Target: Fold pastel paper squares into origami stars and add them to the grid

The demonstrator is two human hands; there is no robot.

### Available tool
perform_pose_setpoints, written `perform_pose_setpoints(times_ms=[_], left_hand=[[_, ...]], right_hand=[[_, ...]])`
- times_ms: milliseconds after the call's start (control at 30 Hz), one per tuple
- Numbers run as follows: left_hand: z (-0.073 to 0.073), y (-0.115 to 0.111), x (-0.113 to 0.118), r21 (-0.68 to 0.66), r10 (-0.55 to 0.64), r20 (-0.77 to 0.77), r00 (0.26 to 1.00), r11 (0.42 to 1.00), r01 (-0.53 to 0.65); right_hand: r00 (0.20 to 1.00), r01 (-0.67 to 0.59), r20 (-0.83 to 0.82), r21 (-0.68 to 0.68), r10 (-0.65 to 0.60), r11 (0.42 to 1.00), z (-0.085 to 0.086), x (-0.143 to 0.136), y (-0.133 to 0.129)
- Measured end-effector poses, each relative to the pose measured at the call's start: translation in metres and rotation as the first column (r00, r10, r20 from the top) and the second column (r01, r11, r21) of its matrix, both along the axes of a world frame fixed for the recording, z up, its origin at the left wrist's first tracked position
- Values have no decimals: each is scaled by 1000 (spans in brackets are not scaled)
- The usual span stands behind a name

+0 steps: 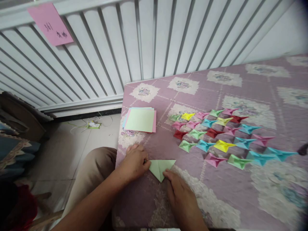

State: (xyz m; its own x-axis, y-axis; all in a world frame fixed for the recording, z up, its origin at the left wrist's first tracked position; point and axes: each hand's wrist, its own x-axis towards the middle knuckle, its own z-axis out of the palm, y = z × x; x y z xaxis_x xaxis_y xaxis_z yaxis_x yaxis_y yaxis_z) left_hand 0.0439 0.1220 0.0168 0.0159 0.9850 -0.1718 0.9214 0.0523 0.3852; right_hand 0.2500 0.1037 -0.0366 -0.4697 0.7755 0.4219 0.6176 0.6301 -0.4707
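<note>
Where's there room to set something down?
Free: cloth between the folded shapes and slatted panel, the narrower gap between shapes and paper stack, and the patch between shapes and your right hand. Crowded: the rows of shapes, and around the green triangle.

Pale green folded paper (159, 167)

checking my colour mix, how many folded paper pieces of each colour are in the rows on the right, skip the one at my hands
pink pieces: 7
blue pieces: 6
green pieces: 5
yellow pieces: 3
red pieces: 3
total: 24
</note>
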Motion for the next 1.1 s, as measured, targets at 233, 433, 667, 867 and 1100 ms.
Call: perform_pose_setpoints(times_ms=[233,433,667,867,1100], left_hand=[[-1,-1,0,13,-7,-4,1000,1000,7],[-2,-1,0,37,-7,-9,1000,999,7],[0,-1,-1,30,-12,-18,1000,999,13],[3,1,-1,-18,-15,-24,1000,1000,15],[0,-1,-9,-5,-17,-3,1000,1000,17]], right_hand=[[993,-41,114,45,36,998,2,1,1],[986,-88,154,116,70,989,7,-5,-4],[952,-251,206,111,225,962,10,-6,-4],[975,-186,147,107,169,977,1,-10,-8],[974,-180,161,99,163,979,-3,-12,-8]])
